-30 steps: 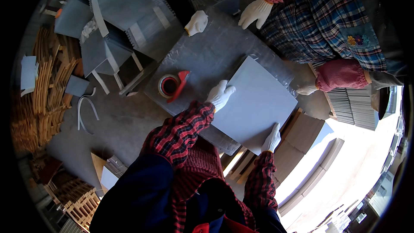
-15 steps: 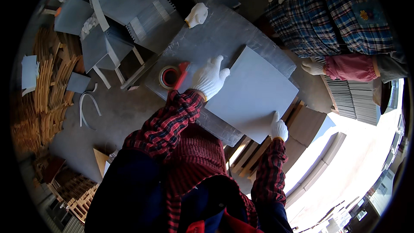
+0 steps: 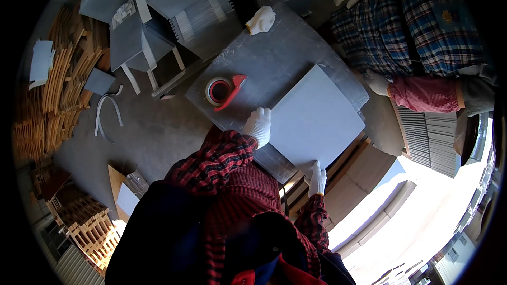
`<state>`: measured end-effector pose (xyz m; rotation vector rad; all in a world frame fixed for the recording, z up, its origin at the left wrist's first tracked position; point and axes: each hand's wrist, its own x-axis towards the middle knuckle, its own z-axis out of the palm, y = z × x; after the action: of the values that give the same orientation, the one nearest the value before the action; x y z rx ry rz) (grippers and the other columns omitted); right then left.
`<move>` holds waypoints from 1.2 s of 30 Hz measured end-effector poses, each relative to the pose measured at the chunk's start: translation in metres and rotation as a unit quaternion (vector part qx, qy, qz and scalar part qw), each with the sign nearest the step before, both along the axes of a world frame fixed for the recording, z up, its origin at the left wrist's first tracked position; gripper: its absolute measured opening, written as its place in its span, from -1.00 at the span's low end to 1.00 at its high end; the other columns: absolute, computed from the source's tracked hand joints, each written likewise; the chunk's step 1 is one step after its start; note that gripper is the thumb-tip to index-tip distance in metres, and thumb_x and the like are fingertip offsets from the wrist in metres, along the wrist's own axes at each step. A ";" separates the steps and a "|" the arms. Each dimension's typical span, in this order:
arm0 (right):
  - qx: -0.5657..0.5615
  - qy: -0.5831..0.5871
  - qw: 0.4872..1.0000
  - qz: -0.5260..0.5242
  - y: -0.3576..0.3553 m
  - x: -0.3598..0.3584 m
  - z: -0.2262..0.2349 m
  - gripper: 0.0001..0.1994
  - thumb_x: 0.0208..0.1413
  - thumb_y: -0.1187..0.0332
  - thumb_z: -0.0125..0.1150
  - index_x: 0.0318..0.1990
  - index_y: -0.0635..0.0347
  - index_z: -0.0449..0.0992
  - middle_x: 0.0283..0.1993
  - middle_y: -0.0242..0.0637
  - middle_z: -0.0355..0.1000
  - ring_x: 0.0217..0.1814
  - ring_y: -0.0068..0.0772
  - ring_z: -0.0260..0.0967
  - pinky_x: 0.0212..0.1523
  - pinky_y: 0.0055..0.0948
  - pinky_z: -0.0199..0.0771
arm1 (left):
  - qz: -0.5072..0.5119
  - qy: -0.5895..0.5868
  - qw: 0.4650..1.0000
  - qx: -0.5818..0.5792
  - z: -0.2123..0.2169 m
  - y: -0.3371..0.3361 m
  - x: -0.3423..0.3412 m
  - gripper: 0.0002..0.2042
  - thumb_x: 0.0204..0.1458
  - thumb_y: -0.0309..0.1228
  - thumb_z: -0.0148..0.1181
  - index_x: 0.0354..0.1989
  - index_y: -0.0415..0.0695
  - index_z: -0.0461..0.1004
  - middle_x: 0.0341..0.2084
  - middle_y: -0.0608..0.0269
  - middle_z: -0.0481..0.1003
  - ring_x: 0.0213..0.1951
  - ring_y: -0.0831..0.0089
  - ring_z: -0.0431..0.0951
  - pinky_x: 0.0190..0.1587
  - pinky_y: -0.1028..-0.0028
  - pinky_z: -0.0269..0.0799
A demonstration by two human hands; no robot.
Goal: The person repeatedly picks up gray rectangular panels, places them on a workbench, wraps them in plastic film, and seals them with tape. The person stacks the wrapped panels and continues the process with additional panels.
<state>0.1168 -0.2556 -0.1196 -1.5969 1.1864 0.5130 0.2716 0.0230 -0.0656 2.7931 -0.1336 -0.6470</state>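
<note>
A flat, pale grey rectangular panel point(image 3: 319, 116) lies on a dark grey work table point(image 3: 296, 37) in front of me. My left hand point(image 3: 257, 126), in a white knitted glove, has its fingers curled at the panel's left corner. At the near corner my right hand point(image 3: 317, 180), gloved the same way, pinches the edge with the thumb up; its other fingers are partly hidden. Left of the panel rests a red tape dispenser point(image 3: 236, 91) with a roll of tape point(image 3: 218, 91). A crumpled white glove point(image 3: 261, 20) sits at the table's far left edge.
Across the table stands a person in a plaid apron point(image 3: 380, 26), white-gloved hands at the sides. Stacked grey panels point(image 3: 430, 132) are at the right, brown cartons point(image 3: 369, 169) nearer. Metal sheets point(image 3: 200, 16) fill the far left; wooden pieces point(image 3: 66, 68) are piled beyond the floor.
My left hand has gone from spread fingers over the panel's left edge to a curled hold at its corner. My right hand has shifted left and nearer. The panel has turned slightly.
</note>
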 end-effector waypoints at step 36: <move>-0.078 -0.163 0.715 0.676 0.411 -0.084 -0.075 -0.45 0.25 -0.10 0.01 0.16 0.16 0.45 0.07 0.05 0.45 0.14 0.09 0.40 0.11 -0.02 0.40 | 0.296 0.039 0.861 -0.412 0.081 0.530 -0.328 -0.39 0.25 0.01 0.08 0.32 -0.18 0.32 0.27 0.07 0.39 0.29 0.27 0.37 0.34 0.37 0.21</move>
<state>0.0332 0.1554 -0.1946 -2.4040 -0.4444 0.9652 -0.0562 0.5531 0.0159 1.8196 0.3710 -0.3986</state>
